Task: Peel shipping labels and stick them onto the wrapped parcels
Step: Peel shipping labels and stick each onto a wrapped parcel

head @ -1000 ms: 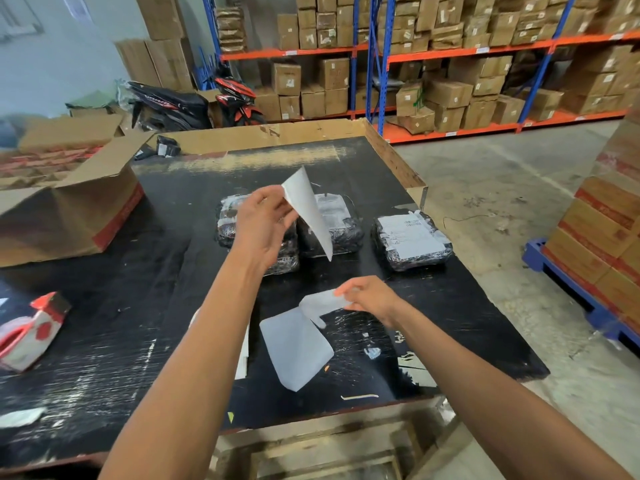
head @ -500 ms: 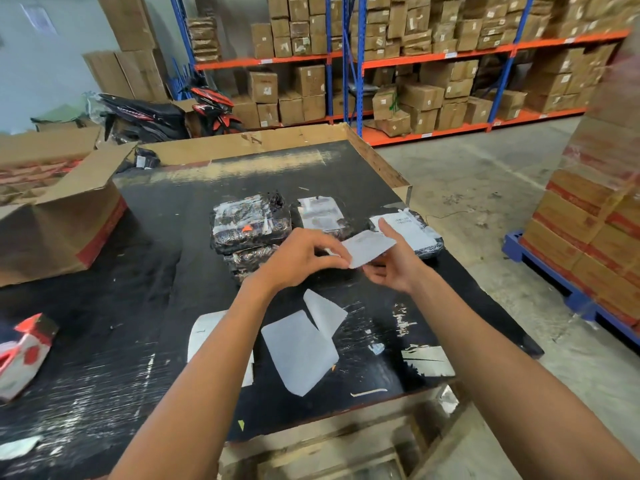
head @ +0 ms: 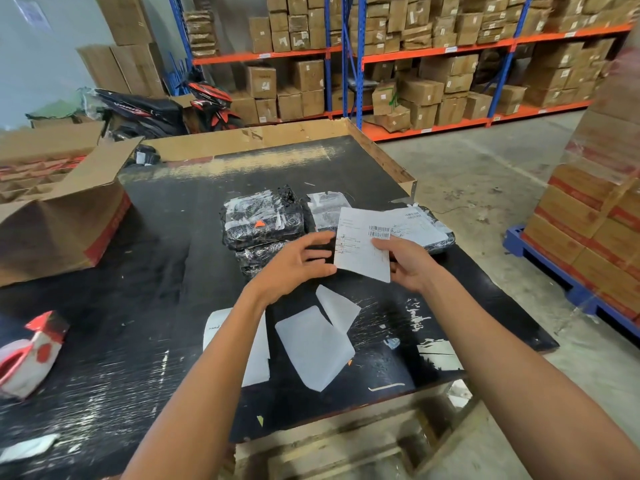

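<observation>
A white shipping label with a barcode is held face up above the black table. My right hand pinches its right edge; my left hand touches its left edge with fingers spread. Behind it lie black wrapped parcels: a stack of two at the left, one in the middle and one at the right, the last two bearing labels. Peeled backing sheets lie on the table under my forearms, beside a pile of label sheets.
An open cardboard box stands on the table's left. A red and white tape dispenser lies at the near left. A wrapped pallet of boxes stands at the right; shelving with cartons and a motorbike are behind.
My left hand carried the peeled label down and right, my right hand dropped the backing sheet and took hold of the label, and the label turned face up. The view shifted right.
</observation>
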`<state>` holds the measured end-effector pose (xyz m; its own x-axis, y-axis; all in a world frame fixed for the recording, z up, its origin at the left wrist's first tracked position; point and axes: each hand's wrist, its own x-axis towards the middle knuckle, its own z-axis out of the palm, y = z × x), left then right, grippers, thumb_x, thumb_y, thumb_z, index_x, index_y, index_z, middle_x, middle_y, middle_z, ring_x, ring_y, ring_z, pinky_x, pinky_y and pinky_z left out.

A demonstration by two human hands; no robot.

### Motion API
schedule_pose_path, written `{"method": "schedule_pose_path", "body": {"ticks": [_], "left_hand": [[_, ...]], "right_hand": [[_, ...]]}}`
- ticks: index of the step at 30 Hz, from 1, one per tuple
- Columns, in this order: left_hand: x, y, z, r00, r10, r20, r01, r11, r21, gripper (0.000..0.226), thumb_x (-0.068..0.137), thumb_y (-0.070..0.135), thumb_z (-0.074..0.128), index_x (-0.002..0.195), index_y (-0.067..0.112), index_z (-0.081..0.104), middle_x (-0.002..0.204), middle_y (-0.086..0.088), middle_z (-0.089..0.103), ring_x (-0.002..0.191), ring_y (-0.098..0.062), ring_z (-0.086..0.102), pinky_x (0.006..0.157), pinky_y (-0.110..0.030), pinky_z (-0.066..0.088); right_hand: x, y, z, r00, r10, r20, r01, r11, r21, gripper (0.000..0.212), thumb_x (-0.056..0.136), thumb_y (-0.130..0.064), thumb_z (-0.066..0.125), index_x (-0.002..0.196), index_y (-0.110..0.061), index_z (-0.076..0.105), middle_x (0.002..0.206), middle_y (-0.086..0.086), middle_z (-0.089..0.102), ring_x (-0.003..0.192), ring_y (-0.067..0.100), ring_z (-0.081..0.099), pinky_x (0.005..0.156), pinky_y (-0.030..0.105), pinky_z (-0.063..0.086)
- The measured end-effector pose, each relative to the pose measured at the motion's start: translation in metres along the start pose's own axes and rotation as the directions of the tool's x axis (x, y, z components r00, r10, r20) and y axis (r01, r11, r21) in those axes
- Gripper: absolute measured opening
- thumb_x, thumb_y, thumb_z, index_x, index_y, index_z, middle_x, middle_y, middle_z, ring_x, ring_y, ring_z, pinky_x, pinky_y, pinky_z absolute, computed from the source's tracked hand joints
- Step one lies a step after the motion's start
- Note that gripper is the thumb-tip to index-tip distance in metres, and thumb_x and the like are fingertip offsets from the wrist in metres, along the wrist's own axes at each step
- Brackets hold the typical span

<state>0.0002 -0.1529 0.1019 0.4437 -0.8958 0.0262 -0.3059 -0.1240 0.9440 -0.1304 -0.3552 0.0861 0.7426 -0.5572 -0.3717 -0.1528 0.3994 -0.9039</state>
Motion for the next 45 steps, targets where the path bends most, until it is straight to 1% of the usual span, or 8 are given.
{"method": "schedule_pose_path", "body": {"ticks": [6,10,17,22,28,35,39,45], "left_hand": [[0.014,0.012,-0.011,0.986,-0.137,0.096,0.163,0.909,-0.383,0.072,0.09,0.004,0.069,0.152,0.018,0.036,0.144,-0.008,0.054,0.13,-0.021,0.057,0.113,-0.039,0.043],[0.05,0.027,0.004,0.952,-0.232,-0.2,0.177,0.95,-0.259,0.052,0.093,0.027,0.071,0.137,0.006,0.054,0.124,-0.011,0.068,0.108,-0.018,0.07,0.1,-0.032,0.054],[0.106,0.03,0.009,0.806,-0.242,-0.54,0.186,0.97,-0.156,0.006,0.088,0.008,0.073,0.084,0.006,0.068,0.101,-0.012,0.075,0.091,-0.026,0.075,0.078,-0.042,0.063],[0.137,0.038,-0.003,0.67,-0.167,-0.723,0.198,0.979,-0.043,0.015,0.087,0.011,0.073,0.075,0.018,0.067,0.089,-0.006,0.073,0.084,-0.021,0.071,0.08,-0.038,0.061],[0.156,0.026,-0.006,0.621,-0.205,-0.757,0.244,0.968,-0.062,0.024,0.087,0.006,0.07,0.067,0.015,0.061,0.079,-0.008,0.065,0.072,-0.021,0.059,0.077,-0.036,0.056],[0.167,0.029,0.001,0.594,-0.173,-0.786,0.383,0.919,0.087,0.018,0.082,-0.006,0.052,0.081,-0.007,0.07,0.079,-0.015,0.069,0.07,-0.025,0.058,0.059,-0.034,0.044],[0.171,0.022,0.002,0.619,-0.132,-0.774,0.418,0.89,0.183,0.018,0.078,-0.008,0.048,0.07,0.007,0.054,0.072,-0.016,0.058,0.064,-0.024,0.049,0.054,-0.035,0.033],[0.174,0.011,0.004,0.609,-0.105,-0.786,0.459,0.855,0.241,0.01,0.087,-0.005,0.051,0.089,-0.005,0.06,0.095,-0.018,0.065,0.076,-0.028,0.058,0.057,-0.036,0.044]], "right_hand": [[0.008,-0.008,-0.008,0.988,-0.117,-0.104,0.129,0.985,0.115,0.022,0.102,-0.004,0.051,0.117,-0.016,0.062,0.108,0.001,0.07,0.093,0.016,0.066,0.068,0.034,0.053],[0.019,-0.019,-0.007,0.991,-0.135,-0.003,0.135,0.991,-0.026,0.022,0.102,-0.008,0.053,0.119,-0.014,0.065,0.117,0.004,0.071,0.097,0.016,0.069,0.075,0.033,0.055],[0.058,-0.049,0.004,0.967,-0.217,0.137,0.243,0.945,-0.218,0.021,0.1,-0.013,0.06,0.117,-0.022,0.069,0.116,-0.006,0.074,0.101,0.012,0.07,0.085,0.032,0.058],[0.097,-0.067,-0.004,0.955,-0.294,-0.041,0.266,0.908,-0.324,0.068,0.082,-0.036,0.079,0.141,-0.02,0.048,0.119,0.002,0.067,0.084,0.014,0.066,0.077,0.031,0.053],[0.128,-0.072,0.003,0.947,-0.291,0.136,0.321,0.883,-0.343,0.007,0.091,-0.022,0.072,0.094,-0.021,0.066,0.102,0.001,0.074,0.073,0.007,0.06,0.062,0.019,0.044],[0.154,-0.067,0.006,0.953,-0.274,0.13,0.303,0.871,-0.386,0.009,0.083,-0.018,0.079,0.088,-0.017,0.072,0.098,0.006,0.078,0.074,0.013,0.064,0.06,0.023,0.046],[0.16,-0.062,0.009,0.949,-0.285,0.131,0.313,0.835,-0.452,0.013,0.081,-0.018,0.08,0.093,-0.018,0.074,0.096,-0.001,0.078,0.084,0.015,0.071,0.066,0.024,0.051],[0.163,-0.054,0.013,0.931,-0.331,0.152,0.36,0.775,-0.519,0.026,0.08,-0.016,0.083,0.103,-0.016,0.072,0.096,-0.003,0.074,0.089,0.011,0.07,0.076,0.02,0.052]]}}
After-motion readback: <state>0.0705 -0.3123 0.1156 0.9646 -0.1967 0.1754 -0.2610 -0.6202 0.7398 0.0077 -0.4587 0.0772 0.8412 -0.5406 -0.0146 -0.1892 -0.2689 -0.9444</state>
